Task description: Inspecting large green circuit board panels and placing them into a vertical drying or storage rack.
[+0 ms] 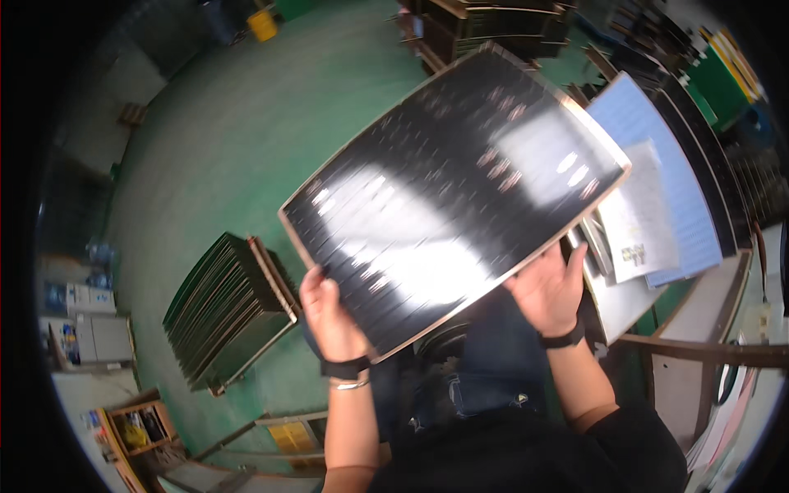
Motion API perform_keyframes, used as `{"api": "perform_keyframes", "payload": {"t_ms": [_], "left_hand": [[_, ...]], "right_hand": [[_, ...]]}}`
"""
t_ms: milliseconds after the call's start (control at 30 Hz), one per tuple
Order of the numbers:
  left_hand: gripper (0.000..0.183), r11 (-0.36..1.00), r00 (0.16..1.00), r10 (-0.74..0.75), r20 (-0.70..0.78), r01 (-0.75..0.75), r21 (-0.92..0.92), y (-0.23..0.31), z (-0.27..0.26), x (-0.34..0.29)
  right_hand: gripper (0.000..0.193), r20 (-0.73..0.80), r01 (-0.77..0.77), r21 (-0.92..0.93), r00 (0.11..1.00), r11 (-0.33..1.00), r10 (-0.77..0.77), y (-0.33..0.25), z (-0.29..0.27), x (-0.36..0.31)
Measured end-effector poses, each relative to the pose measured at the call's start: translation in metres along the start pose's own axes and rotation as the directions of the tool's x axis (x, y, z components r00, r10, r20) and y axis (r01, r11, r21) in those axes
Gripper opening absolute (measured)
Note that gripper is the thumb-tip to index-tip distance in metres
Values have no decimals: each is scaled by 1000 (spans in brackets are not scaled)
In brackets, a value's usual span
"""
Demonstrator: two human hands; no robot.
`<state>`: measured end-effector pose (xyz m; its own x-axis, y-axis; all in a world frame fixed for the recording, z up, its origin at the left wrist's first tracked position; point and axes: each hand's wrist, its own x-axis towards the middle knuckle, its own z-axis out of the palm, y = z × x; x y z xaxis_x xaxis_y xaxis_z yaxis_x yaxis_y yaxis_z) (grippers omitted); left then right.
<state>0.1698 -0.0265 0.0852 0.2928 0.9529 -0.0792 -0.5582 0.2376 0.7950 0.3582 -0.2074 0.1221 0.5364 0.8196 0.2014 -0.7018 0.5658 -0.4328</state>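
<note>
A glossy black rectangular panel (pixel 460 172) with pale brown edges is held up tilted in front of me, its surface streaked by motion and bright reflections. My left hand (pixel 329 320) grips its near left edge close to the lower corner. At the long near edge, my right hand (pixel 549 294) supports the panel with the palm turned up and the thumb sticking out; its fingertips are hidden under the board. Dark bands circle both wrists.
On the floor at left stands a rack of upright dark panels (pixel 226 308). To the right, a white paper (pixel 645 214) lies on a blue sheet (pixel 657 156) beside stacked boards. A loaded dark rack (pixel 501 25) stands ahead. A brown rail (pixel 715 352) runs at my right.
</note>
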Motion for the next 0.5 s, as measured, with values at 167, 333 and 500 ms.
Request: {"api": "perform_keyframes", "payload": {"t_ms": [167,333,500], "left_hand": [[32,980,978,-149,149,166,-112,-22,42,-23],[39,842,935,194,297,-314,438,65,62,12],[30,248,185,453,872,-966,76,190,97,-13]], "right_hand": [[53,-97,109,-923,861,369,-498,37,15,19],[36,40,160,-971,842,178,-538,-35,1,56],[33,-5,30,-997,880,66,-475,-48,-24,86]]}}
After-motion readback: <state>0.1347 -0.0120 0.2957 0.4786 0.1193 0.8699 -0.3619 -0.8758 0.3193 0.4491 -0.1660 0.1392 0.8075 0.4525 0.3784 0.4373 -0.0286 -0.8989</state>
